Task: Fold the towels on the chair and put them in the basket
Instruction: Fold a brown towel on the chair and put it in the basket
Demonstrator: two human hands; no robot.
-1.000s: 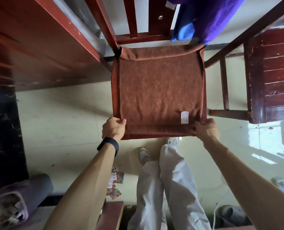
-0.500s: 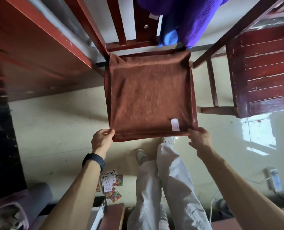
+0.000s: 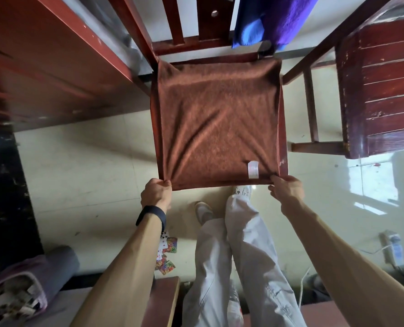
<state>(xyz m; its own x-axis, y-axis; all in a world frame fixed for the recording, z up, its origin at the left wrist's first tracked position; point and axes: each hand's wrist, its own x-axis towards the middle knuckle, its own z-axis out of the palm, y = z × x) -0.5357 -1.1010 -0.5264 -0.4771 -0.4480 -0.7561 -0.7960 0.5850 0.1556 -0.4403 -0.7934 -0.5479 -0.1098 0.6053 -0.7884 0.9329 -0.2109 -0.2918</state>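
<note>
A: Why does the chair (image 3: pixel 283 138) at twelve o'clock carry the brown towel (image 3: pixel 217 123) spread flat?

B: Ready for folding, I'd judge. Left hand (image 3: pixel 156 193) at seven, right hand (image 3: pixel 287 191) at five, each pinches a near corner, so that edge is taut.

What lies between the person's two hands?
In the head view, the near edge of the brown towel stretches between the left hand and right hand; its white label sits near the right.

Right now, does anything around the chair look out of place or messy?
Yes. Playing cards lie scattered on the floor beside the left forearm, a loose spill. The brown towel lies spread on the chair, creased where the left hand and right hand pinch its near corners.
</note>
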